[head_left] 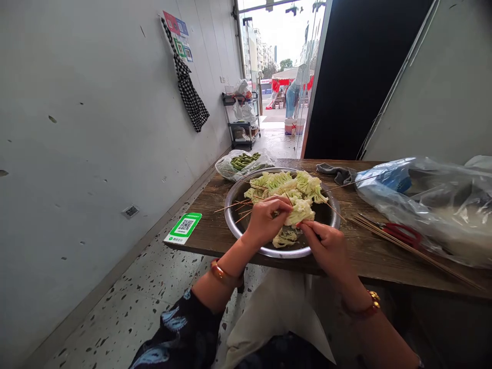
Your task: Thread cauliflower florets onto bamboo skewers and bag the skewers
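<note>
Over a wide metal bowl (231,225), both my hands are closed on one pale cauliflower floret (301,211). My left hand (267,218) pinches its upper left side, fingers bent; a thin dark stick tip shows by the fingertips, and I cannot make out what it belongs to. With thumb and fingers, my right hand (325,241) grips the floret's lower edge. Behind them in the bowl lie skewered cauliflower pieces (277,180), their thin wooden sticks (232,205) poking out past the rim. One loose cauliflower piece (285,238) rests low in the bowl, below my hands.
Bare wooden skewers (407,243) and red-handled scissors (402,234) lie right of the bowl, beside a large clear plastic bag (442,200). Behind are a bag of green beans (245,161) and a dark cloth (338,173). A QR card (183,228) sits at the table's left corner.
</note>
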